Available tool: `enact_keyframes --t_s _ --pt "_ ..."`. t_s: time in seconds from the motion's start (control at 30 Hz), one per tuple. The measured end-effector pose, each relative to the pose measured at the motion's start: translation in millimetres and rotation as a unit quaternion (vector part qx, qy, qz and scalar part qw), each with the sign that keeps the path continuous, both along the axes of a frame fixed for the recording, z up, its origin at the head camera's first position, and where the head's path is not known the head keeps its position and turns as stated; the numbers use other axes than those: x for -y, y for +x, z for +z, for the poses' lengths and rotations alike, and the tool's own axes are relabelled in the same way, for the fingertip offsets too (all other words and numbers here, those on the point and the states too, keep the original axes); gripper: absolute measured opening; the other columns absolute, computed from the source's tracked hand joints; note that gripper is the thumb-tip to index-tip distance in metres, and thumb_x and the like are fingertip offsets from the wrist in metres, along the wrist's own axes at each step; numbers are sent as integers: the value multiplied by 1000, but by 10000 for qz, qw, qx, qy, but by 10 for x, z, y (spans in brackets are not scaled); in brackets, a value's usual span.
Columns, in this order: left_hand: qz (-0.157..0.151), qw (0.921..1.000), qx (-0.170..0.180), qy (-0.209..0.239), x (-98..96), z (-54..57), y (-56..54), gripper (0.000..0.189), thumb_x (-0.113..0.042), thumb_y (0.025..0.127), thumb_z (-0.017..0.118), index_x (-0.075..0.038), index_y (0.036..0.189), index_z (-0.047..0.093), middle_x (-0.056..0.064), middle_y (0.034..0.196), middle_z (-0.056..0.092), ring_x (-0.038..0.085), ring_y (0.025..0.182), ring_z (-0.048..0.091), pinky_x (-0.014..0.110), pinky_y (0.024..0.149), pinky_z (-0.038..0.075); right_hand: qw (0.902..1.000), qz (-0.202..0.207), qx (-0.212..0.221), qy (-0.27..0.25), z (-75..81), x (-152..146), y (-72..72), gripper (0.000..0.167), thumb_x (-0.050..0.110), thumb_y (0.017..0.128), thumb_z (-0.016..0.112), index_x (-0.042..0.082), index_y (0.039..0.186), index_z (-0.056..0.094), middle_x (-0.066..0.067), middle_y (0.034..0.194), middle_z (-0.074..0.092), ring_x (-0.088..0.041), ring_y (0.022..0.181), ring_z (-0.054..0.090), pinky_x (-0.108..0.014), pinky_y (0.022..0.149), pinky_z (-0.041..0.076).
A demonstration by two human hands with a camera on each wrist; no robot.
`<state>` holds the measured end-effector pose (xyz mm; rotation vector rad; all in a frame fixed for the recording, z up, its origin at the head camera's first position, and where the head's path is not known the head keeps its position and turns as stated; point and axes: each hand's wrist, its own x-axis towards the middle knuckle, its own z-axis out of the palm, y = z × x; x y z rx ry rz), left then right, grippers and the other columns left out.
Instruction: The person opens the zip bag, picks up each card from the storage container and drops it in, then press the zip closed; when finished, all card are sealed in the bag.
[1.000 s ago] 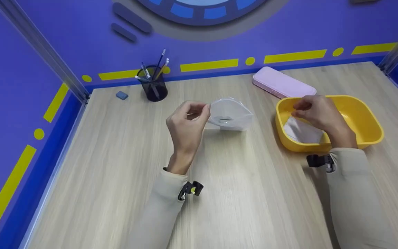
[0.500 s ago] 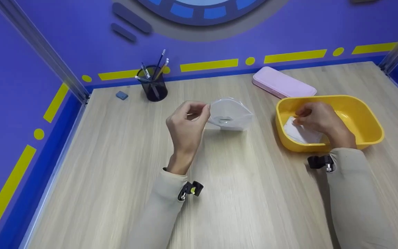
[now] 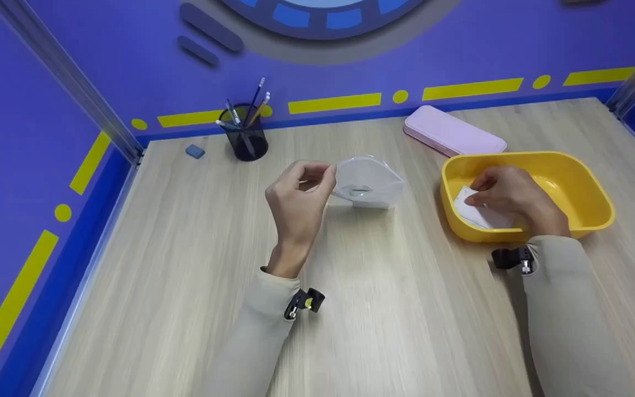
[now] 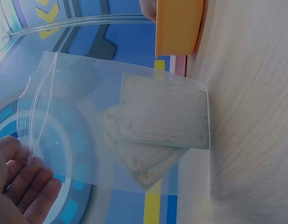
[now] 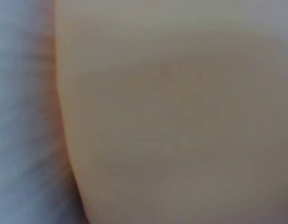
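Observation:
My left hand [image 3: 298, 204] pinches the top edge of a clear zip-lock bag [image 3: 375, 190], which stands upright with its mouth parted. Through its side in the left wrist view, several pale cards [image 4: 165, 112] with ruled lines and patterned borders lie near the bottom. In the yellow basin [image 3: 576, 187], my right hand [image 3: 516, 193] has its fingers bent and its fingertips at a stack of white cards [image 3: 477, 215]. Whether thumb and fingers pinch a card cannot be made out. The right wrist view is a close blur.
Behind the basin lies a pink pencil case [image 3: 452, 132]. A black mesh pen cup [image 3: 247, 140] with several pencils stands at the back left, and a small blue eraser [image 3: 194, 151] lies beside it. Purple walls border the wooden table [image 3: 185, 275].
My right hand has come down inside the basin until its fingertips are at the white cards. The left hand and the bag have stayed where they were.

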<state>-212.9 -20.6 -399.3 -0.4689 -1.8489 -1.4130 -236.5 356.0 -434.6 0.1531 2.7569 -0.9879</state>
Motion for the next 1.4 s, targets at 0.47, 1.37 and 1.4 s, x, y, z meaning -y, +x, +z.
enact_keyframes --t_s 0.47,1.37,1.4 --pt "16 10000 -40 3 4 -1 -9 5 1 88 82 0 89 77 6 82 76 15 75 74 26 72 64 9993 -120 50 -339 7 -25 10 34 12 96 82 0 119 60 -18 111 58 -34 102 52 -33 86 50" --pt "49 10000 -18 -59 13 2 -1 4 -1 89 81 -1 90 77 5 84 76 14 76 74 26 72 64 9993 -71 -327 -150 157 -120 14 38 26 109 64 -3 133 63 -26 127 59 -42 113 48 -53 104 47" --pt "53 10000 -18 -64 13 0 -3 5 -1 89 82 -1 90 77 5 84 76 14 76 74 26 72 64 9993 -96 -311 -163 176 -119 18 38 26 109 64 -3 134 62 -26 127 59 -42 113 48 -55 106 45"
